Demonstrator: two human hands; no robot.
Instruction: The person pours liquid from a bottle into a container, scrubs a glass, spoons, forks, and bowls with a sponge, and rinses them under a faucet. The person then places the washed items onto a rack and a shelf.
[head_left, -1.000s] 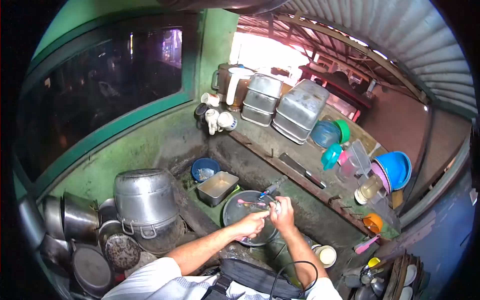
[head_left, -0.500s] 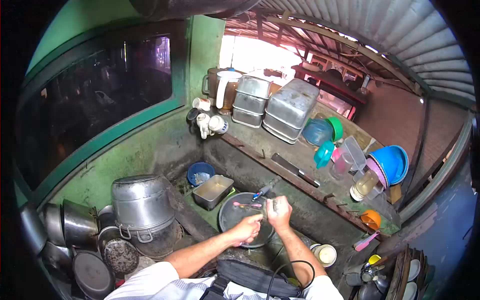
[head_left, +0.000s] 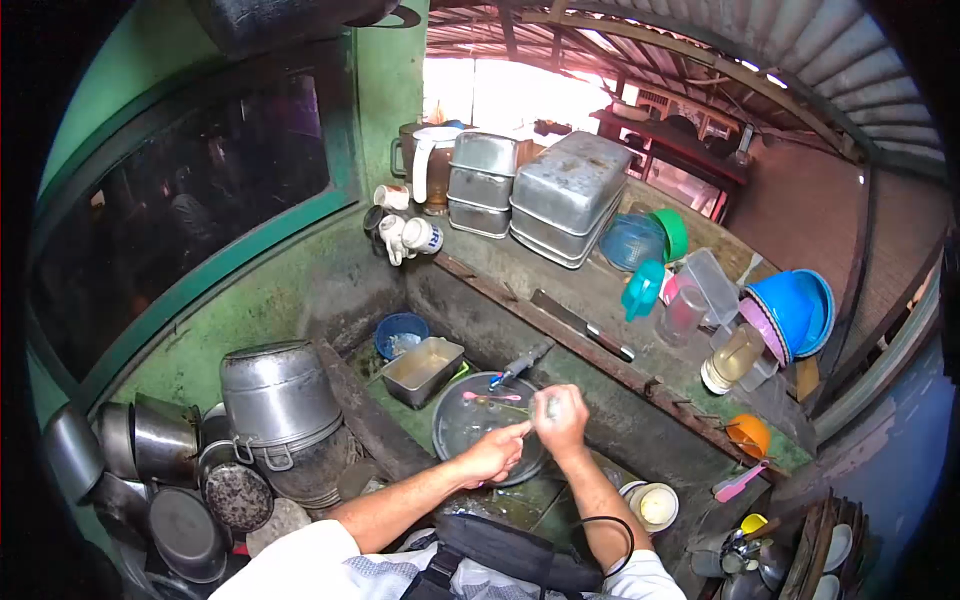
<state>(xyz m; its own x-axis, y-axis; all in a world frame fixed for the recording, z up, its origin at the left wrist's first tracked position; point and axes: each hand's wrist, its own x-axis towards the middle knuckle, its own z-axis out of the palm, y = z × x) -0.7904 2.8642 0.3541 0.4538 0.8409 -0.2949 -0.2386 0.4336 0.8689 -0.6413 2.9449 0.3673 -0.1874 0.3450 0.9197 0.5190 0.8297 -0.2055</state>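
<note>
A green wall (head_left: 250, 318) holds a dark window (head_left: 215, 175), corrugated roofing (head_left: 835, 60) upper right.

One view from the head, facing forward and down; fairly near the fingers (head_left: 508, 438); wide, with basin (head_left: 460, 432) beneath them, roof (head_left: 850, 80) well beyond.

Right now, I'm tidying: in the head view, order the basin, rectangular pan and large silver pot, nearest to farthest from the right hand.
1. Basin: left, by the right hand.
2. Rectangular pan: left, beyond the basin.
3. Large silver pot: farthest left.
</note>
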